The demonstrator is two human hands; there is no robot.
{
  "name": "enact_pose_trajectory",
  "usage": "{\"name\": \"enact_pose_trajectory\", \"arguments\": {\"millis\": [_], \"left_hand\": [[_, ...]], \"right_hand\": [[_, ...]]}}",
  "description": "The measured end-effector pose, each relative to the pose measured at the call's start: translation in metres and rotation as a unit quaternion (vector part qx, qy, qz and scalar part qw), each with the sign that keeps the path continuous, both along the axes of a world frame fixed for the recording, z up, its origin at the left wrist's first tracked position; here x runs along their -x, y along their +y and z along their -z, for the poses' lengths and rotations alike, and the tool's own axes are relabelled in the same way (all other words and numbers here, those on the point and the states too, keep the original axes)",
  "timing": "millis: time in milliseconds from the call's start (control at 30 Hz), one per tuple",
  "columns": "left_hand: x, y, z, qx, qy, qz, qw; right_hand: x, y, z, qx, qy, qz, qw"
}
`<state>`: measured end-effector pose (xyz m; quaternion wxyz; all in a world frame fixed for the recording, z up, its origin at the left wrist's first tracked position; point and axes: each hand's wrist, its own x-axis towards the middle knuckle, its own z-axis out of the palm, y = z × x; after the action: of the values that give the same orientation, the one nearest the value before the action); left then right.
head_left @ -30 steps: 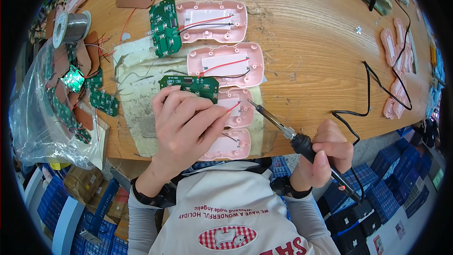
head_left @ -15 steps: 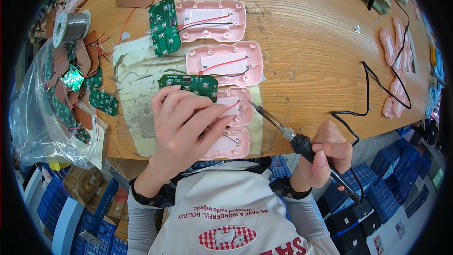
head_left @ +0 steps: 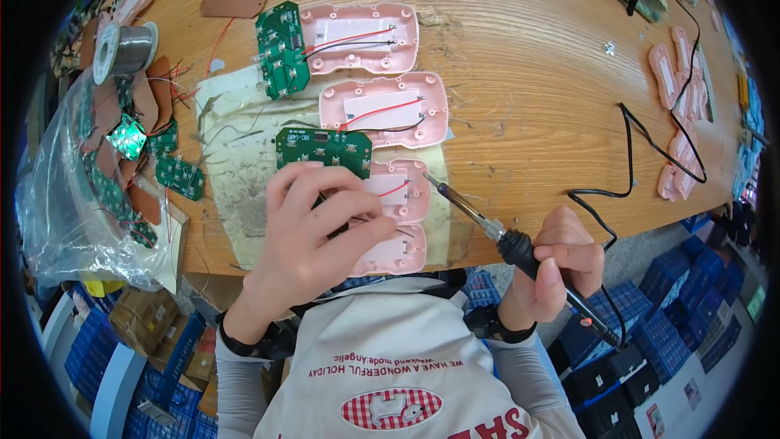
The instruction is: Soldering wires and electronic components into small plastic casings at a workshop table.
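Observation:
My right hand [head_left: 565,264] grips a soldering iron [head_left: 520,254] by its black handle; the tip points up-left, close to the right end of the third pink plastic shell [head_left: 418,195]. My left hand [head_left: 321,232] is closed over the left parts of the third and fourth pink shells [head_left: 398,256], its thumb and fingertips together beside a thin dark wire. What they pinch is hidden. A green circuit board [head_left: 325,146] lies just beyond its fingers. A red wire [head_left: 394,189] shows in the third shell.
Farther off lie a second pink shell [head_left: 435,114] with red and black wires, and another shell [head_left: 406,41] wired to a green board [head_left: 284,53]. At left are a solder spool [head_left: 126,49] and a plastic bag [head_left: 65,195] of boards. Pink parts [head_left: 682,114] and the iron's cord [head_left: 630,146] lie right.
My left hand has shifted slightly down toward the fourth shell, its fingers more bent, uncovering more of the third shell. The iron has moved only slightly to the left.

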<state>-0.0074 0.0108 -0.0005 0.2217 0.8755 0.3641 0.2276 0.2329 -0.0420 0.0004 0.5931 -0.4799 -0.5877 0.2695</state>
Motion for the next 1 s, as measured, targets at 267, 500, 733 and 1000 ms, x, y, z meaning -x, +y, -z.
{"name": "enact_pose_trajectory", "arguments": {"millis": [267,500,733,1000], "left_hand": [[-0.012,0.001,0.001,0.008,-0.017,-0.065,0.998],[-0.012,0.001,0.003,0.006,-0.019,-0.063,0.998],[-0.012,0.002,0.004,0.011,-0.024,-0.065,0.998],[-0.014,0.003,0.006,-0.001,-0.033,-0.066,0.997]], "right_hand": [[-0.001,-0.001,-0.003,-0.003,0.025,0.007,1.0],[-0.001,-0.005,-0.001,-0.014,0.007,-0.025,1.0],[-0.001,-0.008,-0.002,-0.003,-0.011,-0.046,0.999],[0.003,-0.009,-0.002,0.019,-0.028,-0.052,0.998]]}}
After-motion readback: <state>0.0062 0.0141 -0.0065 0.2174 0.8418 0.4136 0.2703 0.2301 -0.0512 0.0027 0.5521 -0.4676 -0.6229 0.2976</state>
